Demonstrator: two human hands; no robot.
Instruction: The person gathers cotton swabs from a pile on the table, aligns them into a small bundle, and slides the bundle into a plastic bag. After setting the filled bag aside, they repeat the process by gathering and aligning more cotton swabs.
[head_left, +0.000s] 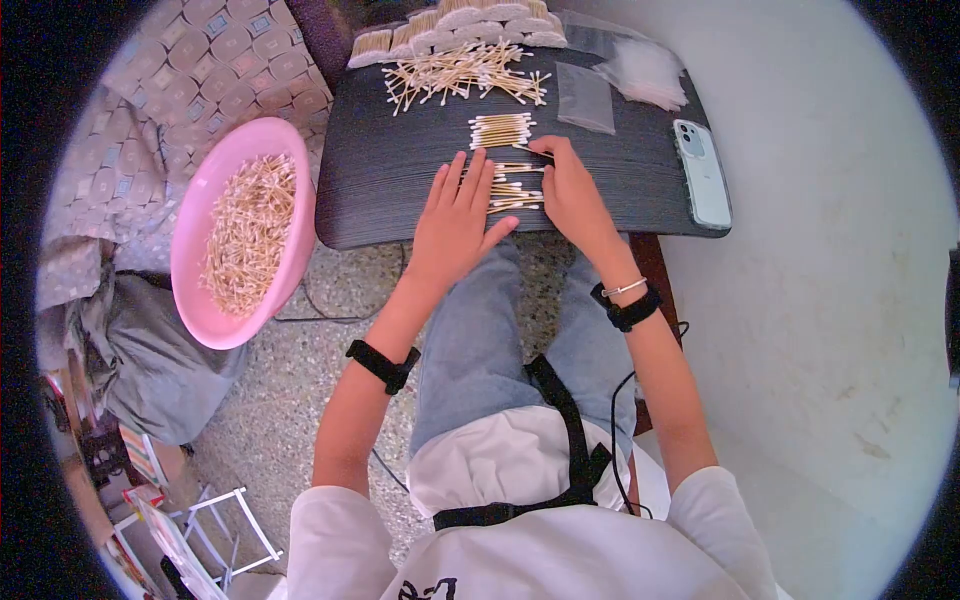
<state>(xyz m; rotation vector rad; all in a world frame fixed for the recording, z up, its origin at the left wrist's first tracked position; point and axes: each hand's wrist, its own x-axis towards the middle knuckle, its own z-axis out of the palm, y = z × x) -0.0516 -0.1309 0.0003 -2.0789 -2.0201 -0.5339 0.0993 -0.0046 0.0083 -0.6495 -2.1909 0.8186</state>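
Note:
Cotton swabs lie in small groups on the dark table. A neat row of swabs lies just beyond my hands. Nearer to me, looser swabs lie between them. My left hand rests flat with its fingers stretched out, the fingertips at the left ends of the looser swabs. On the right side, my right hand is bent with thumb and forefinger together at the end of a single swab near the neat row. Farther back is a messy heap of swabs.
Bundled swabs line the far edge. Clear plastic bags and a flat bag lie at the back right. A phone sits at the right edge. Left of the table stands a pink basin full of swabs.

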